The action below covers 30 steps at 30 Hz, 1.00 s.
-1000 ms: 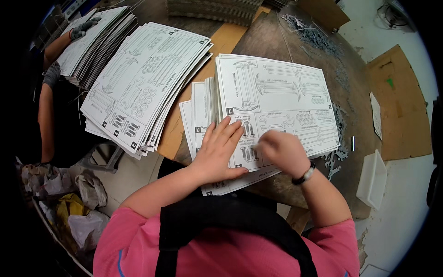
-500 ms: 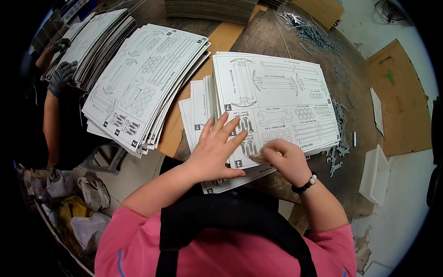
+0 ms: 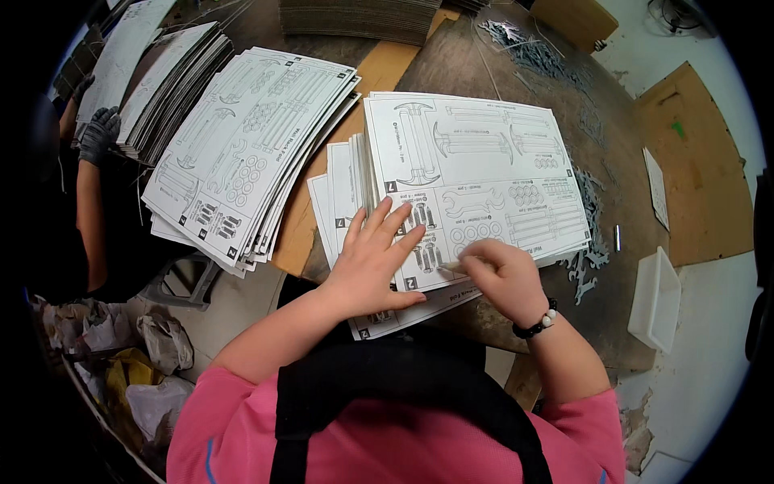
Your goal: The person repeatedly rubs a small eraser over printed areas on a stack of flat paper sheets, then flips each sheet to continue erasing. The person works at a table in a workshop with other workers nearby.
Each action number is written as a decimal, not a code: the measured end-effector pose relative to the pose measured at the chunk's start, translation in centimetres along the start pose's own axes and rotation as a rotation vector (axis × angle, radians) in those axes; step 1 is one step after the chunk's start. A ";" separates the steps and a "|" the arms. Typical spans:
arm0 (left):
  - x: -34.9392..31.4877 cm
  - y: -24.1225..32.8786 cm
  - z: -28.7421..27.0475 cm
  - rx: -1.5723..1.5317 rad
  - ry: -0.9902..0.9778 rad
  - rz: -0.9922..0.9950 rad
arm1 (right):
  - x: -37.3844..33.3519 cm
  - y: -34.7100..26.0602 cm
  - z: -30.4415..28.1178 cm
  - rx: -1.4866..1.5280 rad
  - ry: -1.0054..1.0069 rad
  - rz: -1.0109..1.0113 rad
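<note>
In front of me lies a stack of printed white cards [image 3: 492,173] with line drawings of hammers, wrenches, nuts and bolts. My left hand [image 3: 363,262] rests flat on its near left corner, fingers spread. Close by, over the near edge of the top card, my right hand [image 3: 505,278] is closed in a pinch. A small, thin, pale piece with a pointed end [image 3: 451,265] pokes out from its fingertips toward the bolt drawings. What this piece is, I cannot make out. More cards [image 3: 322,202] stick out at odd angles under the stack's left side.
A second fanned stack of cards [image 3: 254,137] lies to the left. Beyond it are a co-worker's gloved hand [image 3: 100,135] and a thick pile of boards [image 3: 173,89]. Small grey metal wrenches [image 3: 588,254] lie scattered at right, near a white plastic bin [image 3: 655,300] and a cardboard panel [image 3: 697,173].
My right hand has shifted slightly, still pinching the small pale piece at the card. My left hand stays put. At far left the co-worker has lifted a sheet off the pile.
</note>
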<state>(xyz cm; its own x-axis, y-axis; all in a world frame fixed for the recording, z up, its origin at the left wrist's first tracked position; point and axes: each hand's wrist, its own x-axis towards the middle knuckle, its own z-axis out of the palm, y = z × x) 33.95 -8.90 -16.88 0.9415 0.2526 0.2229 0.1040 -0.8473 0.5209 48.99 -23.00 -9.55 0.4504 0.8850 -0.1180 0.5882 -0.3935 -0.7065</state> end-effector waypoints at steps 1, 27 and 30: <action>0.0 0.0 0.1 0.005 0.003 0.001 | -0.2 0.6 -0.1 0.042 0.023 0.021; 0.9 2.9 -2.1 0.376 0.018 0.260 | -5.9 2.9 0.4 0.266 -0.100 -0.236; 1.0 2.5 -5.0 0.360 0.212 0.257 | -6.5 2.7 0.6 0.280 -0.266 -0.315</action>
<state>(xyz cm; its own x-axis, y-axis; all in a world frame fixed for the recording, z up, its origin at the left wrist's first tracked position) 33.58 -8.42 -11.18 0.8693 0.0715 0.4891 0.0156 -0.9930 0.1174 47.24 -29.65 -11.12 0.0713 0.9973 -0.0171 0.4483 -0.0474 -0.8926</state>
